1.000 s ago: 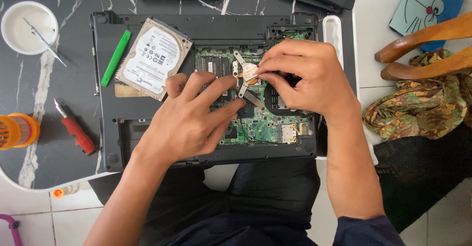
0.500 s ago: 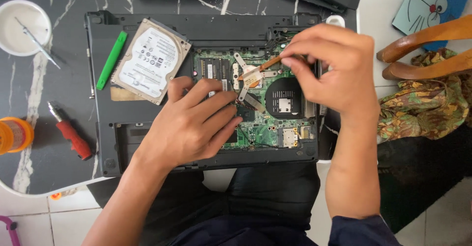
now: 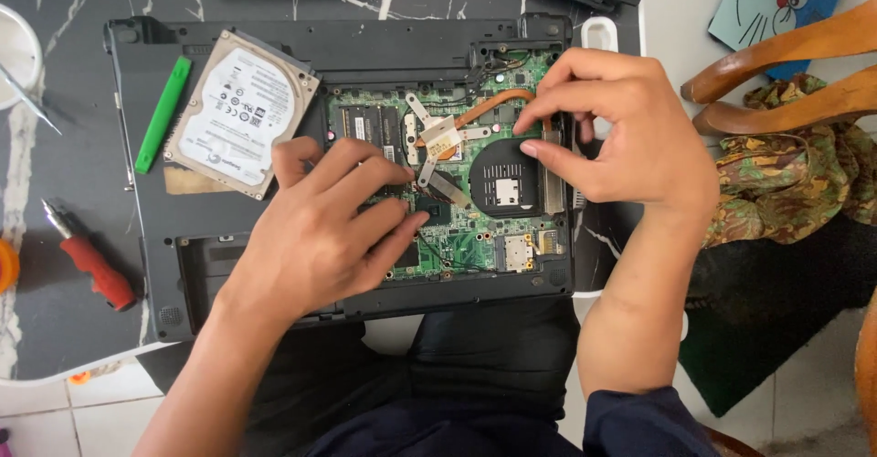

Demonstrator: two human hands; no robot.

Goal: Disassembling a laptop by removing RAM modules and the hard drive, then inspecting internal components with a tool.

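Opened black laptop chassis lying bottom-up on dark marbled table, under both hands; inside its open bay, green motherboard, round black cooling fan and copper heat pipe. Left hand flat on the board, fingers spread and extended, gripping nothing, fingertips just beside the metal heatsink bracket. Right hand partly curled, thumb and forefinger pinched at the fan's upper edge where the heat pipe ends; whether actually gripping, cannot tell. Silver hard drive resting on chassis, up-left of left hand. Green plastic pry tool further left. Red-handled screwdriver on table, well left of left wrist. White dish at far left edge, contents mostly cut off.
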